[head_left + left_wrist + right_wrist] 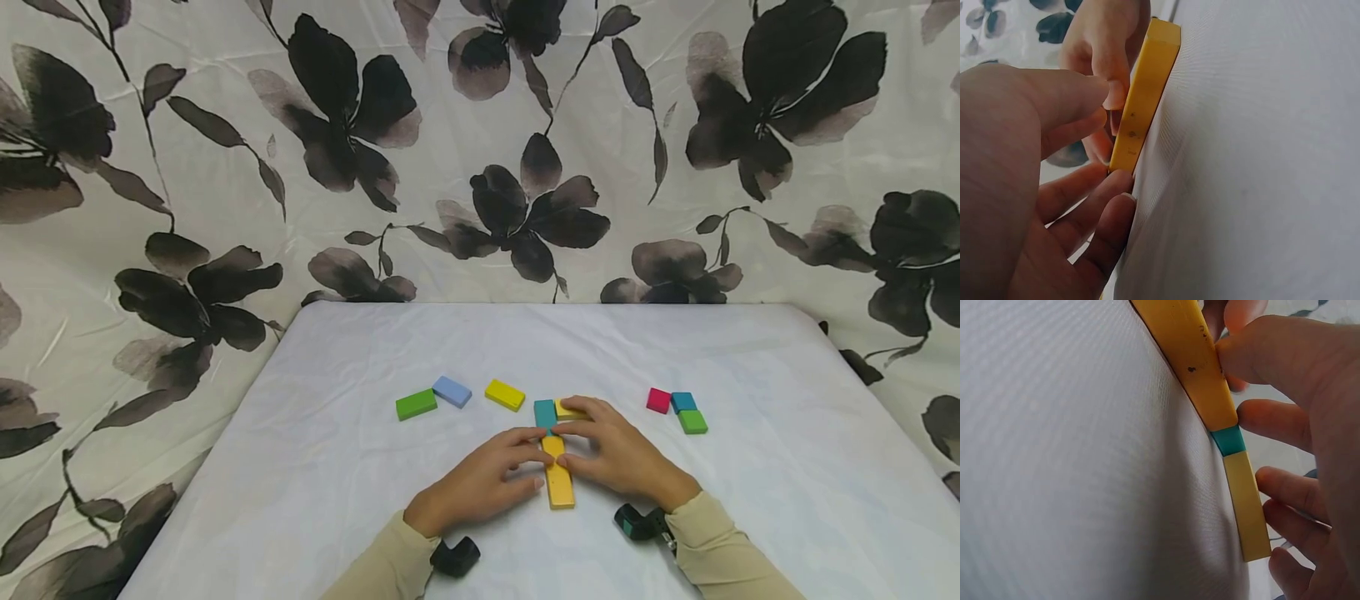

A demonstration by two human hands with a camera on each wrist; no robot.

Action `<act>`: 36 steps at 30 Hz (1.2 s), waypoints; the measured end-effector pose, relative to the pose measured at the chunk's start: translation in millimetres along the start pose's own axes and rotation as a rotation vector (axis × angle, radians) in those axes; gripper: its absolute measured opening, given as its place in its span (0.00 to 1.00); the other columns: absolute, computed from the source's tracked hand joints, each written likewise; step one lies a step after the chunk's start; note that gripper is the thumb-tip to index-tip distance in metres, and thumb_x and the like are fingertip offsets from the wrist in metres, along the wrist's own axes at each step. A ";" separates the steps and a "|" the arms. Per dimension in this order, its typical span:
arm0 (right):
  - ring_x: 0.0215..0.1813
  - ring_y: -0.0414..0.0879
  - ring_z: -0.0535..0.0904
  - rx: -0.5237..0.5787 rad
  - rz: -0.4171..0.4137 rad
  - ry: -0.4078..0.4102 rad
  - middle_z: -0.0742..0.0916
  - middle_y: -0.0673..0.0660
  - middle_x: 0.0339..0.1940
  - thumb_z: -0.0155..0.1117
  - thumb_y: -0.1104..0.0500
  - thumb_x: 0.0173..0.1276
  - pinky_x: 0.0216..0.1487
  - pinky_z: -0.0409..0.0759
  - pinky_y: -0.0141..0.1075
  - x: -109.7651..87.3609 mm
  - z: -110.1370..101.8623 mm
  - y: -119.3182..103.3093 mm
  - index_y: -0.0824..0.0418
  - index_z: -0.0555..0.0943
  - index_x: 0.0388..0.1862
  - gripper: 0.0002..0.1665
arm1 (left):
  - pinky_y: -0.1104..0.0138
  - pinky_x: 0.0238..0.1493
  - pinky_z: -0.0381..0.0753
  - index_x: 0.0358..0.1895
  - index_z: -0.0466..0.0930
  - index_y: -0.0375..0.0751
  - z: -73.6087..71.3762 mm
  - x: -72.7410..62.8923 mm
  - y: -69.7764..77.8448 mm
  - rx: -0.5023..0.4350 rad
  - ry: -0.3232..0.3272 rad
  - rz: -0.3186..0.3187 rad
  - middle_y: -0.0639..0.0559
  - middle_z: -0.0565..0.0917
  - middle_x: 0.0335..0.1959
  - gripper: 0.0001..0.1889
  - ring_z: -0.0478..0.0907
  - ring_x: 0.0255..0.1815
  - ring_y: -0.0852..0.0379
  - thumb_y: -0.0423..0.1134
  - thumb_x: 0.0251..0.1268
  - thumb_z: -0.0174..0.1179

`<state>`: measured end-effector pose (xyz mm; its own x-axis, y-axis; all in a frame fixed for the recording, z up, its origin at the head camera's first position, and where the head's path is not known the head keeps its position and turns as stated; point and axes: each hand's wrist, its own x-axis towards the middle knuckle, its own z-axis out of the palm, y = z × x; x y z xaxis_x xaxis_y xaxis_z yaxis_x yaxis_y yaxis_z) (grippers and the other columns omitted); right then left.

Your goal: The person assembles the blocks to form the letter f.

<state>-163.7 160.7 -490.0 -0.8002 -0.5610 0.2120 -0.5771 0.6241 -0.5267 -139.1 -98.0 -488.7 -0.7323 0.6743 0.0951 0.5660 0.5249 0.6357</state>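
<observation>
In the head view, a long orange-yellow block (560, 487) lies flat on the white cloth with its far end against a teal block (545, 412). A pale yellow block (568, 410) sits at the teal block's right side, partly hidden under fingers. My left hand (487, 473) touches the long block from the left with loosely extended fingers. From the right, my right hand (626, 454) rests its thumb on the long block and its index finger near the joint with the teal one. Its other fingers touch the pale yellow block (1247, 509) in the right wrist view.
Farther left lie a green block (416, 404), a light blue block (452, 392) and a yellow block (505, 395). To the right, a red block (658, 400), a blue block (683, 402) and a second green block (693, 422) form a cluster. A floral cloth (525, 125) hangs behind the table.
</observation>
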 end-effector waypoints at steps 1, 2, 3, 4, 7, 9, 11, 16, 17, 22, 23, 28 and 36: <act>0.73 0.51 0.64 -0.001 0.000 0.000 0.72 0.52 0.72 0.72 0.44 0.65 0.68 0.68 0.55 0.2 0.0 -0.5 0.46 0.85 0.58 0.23 | 0.54 0.70 0.66 0.61 0.81 0.58 -0.1 0.1 -0.3 0.002 0.003 0.000 0.59 0.65 0.74 0.16 0.62 0.74 0.58 0.49 0.75 0.58; 0.74 0.52 0.64 -0.004 0.000 0.000 0.72 0.52 0.72 0.72 0.44 0.66 0.68 0.68 0.55 0.2 -0.1 -0.9 0.47 0.85 0.58 0.23 | 0.54 0.70 0.66 0.61 0.81 0.58 -0.2 0.3 -0.6 0.003 0.006 0.002 0.59 0.66 0.74 0.16 0.62 0.74 0.58 0.49 0.75 0.58; 0.73 0.52 0.64 -0.006 0.000 0.001 0.72 0.52 0.72 0.72 0.44 0.66 0.68 0.68 0.55 0.3 -0.1 -1.1 0.47 0.85 0.58 0.23 | 0.54 0.70 0.66 0.61 0.81 0.57 -0.1 0.6 -1.0 0.004 0.008 0.004 0.58 0.66 0.73 0.16 0.62 0.74 0.58 0.49 0.75 0.58; 0.73 0.52 0.64 -0.011 -0.001 0.001 0.72 0.52 0.72 0.71 0.44 0.66 0.68 0.68 0.55 0.4 -0.2 -1.4 0.47 0.85 0.58 0.23 | 0.54 0.70 0.66 0.61 0.81 0.57 -0.1 0.9 -1.3 0.004 0.009 0.007 0.58 0.67 0.73 0.16 0.62 0.74 0.58 0.49 0.75 0.58; 0.74 0.52 0.64 -0.029 -0.015 0.004 0.72 0.52 0.72 0.71 0.44 0.66 0.68 0.68 0.55 0.5 -0.3 -1.5 0.47 0.85 0.59 0.23 | 0.55 0.70 0.66 0.61 0.81 0.56 0.1 2.0 -2.1 0.003 0.008 0.011 0.58 0.67 0.73 0.16 0.62 0.74 0.58 0.49 0.75 0.58; 0.74 0.52 0.64 -0.042 -0.031 0.009 0.72 0.52 0.73 0.72 0.45 0.66 0.68 0.68 0.55 0.4 -0.3 -0.9 0.48 0.85 0.59 0.24 | 0.55 0.70 0.66 0.62 0.81 0.56 0.5 2.9 -2.8 0.004 0.007 0.016 0.58 0.67 0.73 0.17 0.62 0.74 0.58 0.49 0.75 0.58; 0.74 0.52 0.64 -0.057 -0.057 0.015 0.73 0.52 0.72 0.72 0.46 0.66 0.68 0.68 0.56 0.7 -0.7 -0.6 0.49 0.85 0.60 0.24 | 0.55 0.70 0.66 0.62 0.81 0.56 0.6 3.7 -3.4 0.004 0.009 0.018 0.59 0.67 0.73 0.17 0.63 0.73 0.58 0.50 0.75 0.57; 0.75 0.52 0.63 -0.082 -0.083 0.006 0.74 0.51 0.72 0.70 0.46 0.67 0.68 0.68 0.57 1.4 -1.4 0.1 0.49 0.84 0.62 0.25 | 0.55 0.67 0.70 0.62 0.80 0.57 0.5 4.1 -4.1 -0.016 0.018 0.003 0.57 0.67 0.73 0.17 0.65 0.72 0.56 0.50 0.75 0.57; 0.75 0.52 0.63 -0.082 -0.077 0.000 0.74 0.51 0.73 0.70 0.45 0.67 0.68 0.67 0.57 1.4 -1.5 0.1 0.49 0.84 0.62 0.26 | 0.56 0.66 0.71 0.62 0.80 0.57 0.5 3.8 -4.0 -0.022 0.019 -0.004 0.56 0.67 0.73 0.17 0.65 0.72 0.56 0.50 0.75 0.57; 0.76 0.53 0.61 -0.065 -0.055 -0.014 0.73 0.50 0.73 0.70 0.43 0.67 0.68 0.67 0.58 1.1 -1.8 -0.7 0.50 0.84 0.62 0.26 | 0.59 0.62 0.75 0.62 0.81 0.58 0.1 2.5 -3.0 -0.038 0.021 -0.042 0.55 0.66 0.74 0.17 0.67 0.70 0.55 0.50 0.75 0.57; 0.76 0.53 0.61 -0.063 -0.052 -0.015 0.73 0.49 0.73 0.70 0.43 0.67 0.68 0.67 0.58 1.2 -1.9 -1.0 0.50 0.84 0.62 0.26 | 0.59 0.61 0.75 0.62 0.81 0.58 -0.1 2.3 -2.6 -0.043 0.020 -0.048 0.55 0.66 0.74 0.17 0.67 0.70 0.56 0.50 0.75 0.57; 0.76 0.53 0.61 -0.056 -0.041 -0.016 0.73 0.49 0.73 0.70 0.43 0.67 0.68 0.66 0.58 1.4 -1.4 -1.8 0.50 0.84 0.62 0.26 | 0.60 0.61 0.75 0.62 0.81 0.58 -0.8 1.0 -2.0 -0.040 0.018 -0.050 0.54 0.66 0.74 0.16 0.69 0.69 0.56 0.50 0.75 0.57; 0.76 0.54 0.62 -0.060 -0.039 -0.006 0.74 0.50 0.72 0.71 0.45 0.66 0.68 0.67 0.59 0.8 -1.4 -3.5 0.51 0.85 0.60 0.25 | 0.55 0.66 0.71 0.61 0.81 0.59 0.2 1.0 -2.3 -0.027 0.024 -0.028 0.54 0.66 0.74 0.16 0.66 0.71 0.56 0.50 0.75 0.57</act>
<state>-162.5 158.9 -486.8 -0.7763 -0.5884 0.2263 -0.6164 0.6332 -0.4680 -141.0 -98.4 -490.3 -0.7571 0.6463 0.0952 0.5347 0.5292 0.6588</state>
